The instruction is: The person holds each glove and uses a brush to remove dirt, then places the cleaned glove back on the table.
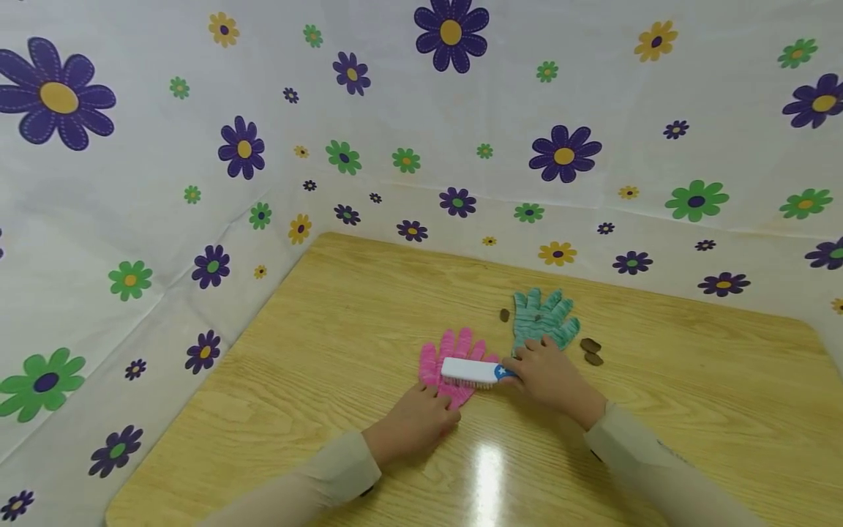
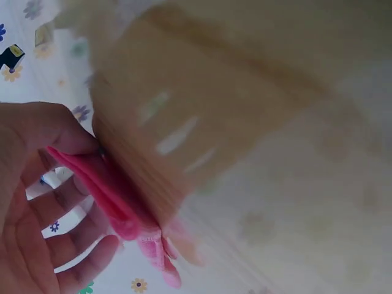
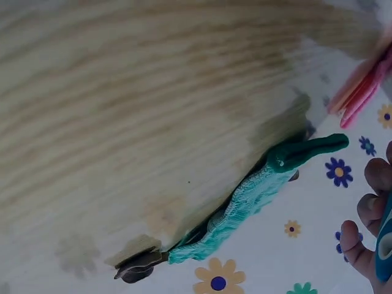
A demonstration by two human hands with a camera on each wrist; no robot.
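A pink knit glove (image 1: pixel 448 354) lies on the wooden table, fingers pointing away from me. My left hand (image 1: pixel 418 421) holds it at the cuff; in the left wrist view the thumb lies over the pink cuff (image 2: pixel 101 187). My right hand (image 1: pixel 552 375) grips the blue handle (image 3: pixel 384 242) of a white-backed scrub brush (image 1: pixel 469 369). The brush's bristles face down over the pink glove's palm. Behind my right hand lies a teal striped glove (image 1: pixel 541 319) with a small dark spot on it, its cuff partly hidden by that hand.
Two brown flat pieces (image 1: pixel 590 345) lie right of the teal glove, and a smaller brown piece (image 1: pixel 504 315) sits at its left. The wooden table (image 1: pixel 316 329) meets a white flower-printed sheet (image 1: pixel 395 110) at the back and left.
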